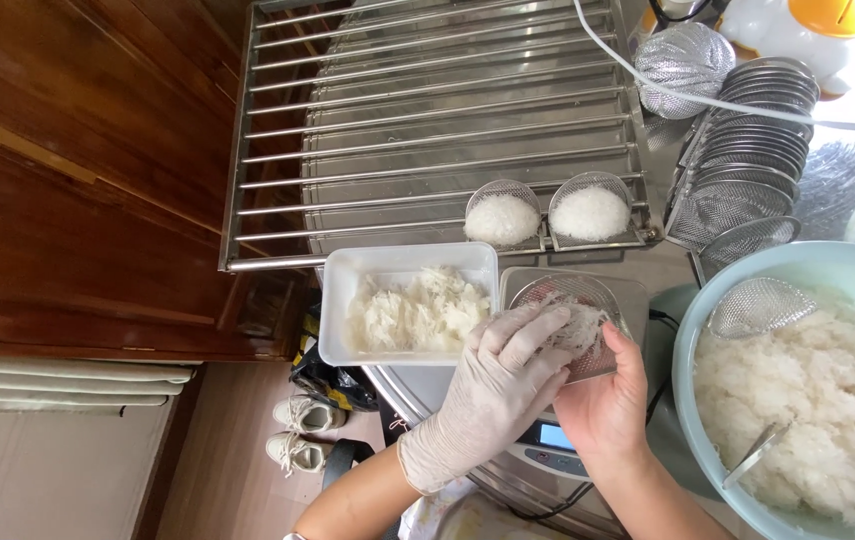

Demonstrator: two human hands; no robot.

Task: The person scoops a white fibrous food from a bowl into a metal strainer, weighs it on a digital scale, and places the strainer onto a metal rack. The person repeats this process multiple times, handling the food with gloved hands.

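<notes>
My left hand (493, 395), in a white glove, presses a clump of white rice (580, 328) into a small round mesh strainer (570, 300). My bare right hand (603, 405) grips that strainer from below, over a kitchen scale (558, 450). Just left of the hands sits a white rectangular tray (343, 305) with loose rice in it. Two filled mesh strainers (504, 215) (590, 210) rest on the front of a metal rack.
A large light-blue bowl (683, 345) of rice at right holds an empty strainer (760, 305) and a spoon (756, 455). A stack of mesh strainers (758, 130) leans behind it. The steel bar rack (428, 130) spans the back. Shoes (298, 430) lie on the floor below.
</notes>
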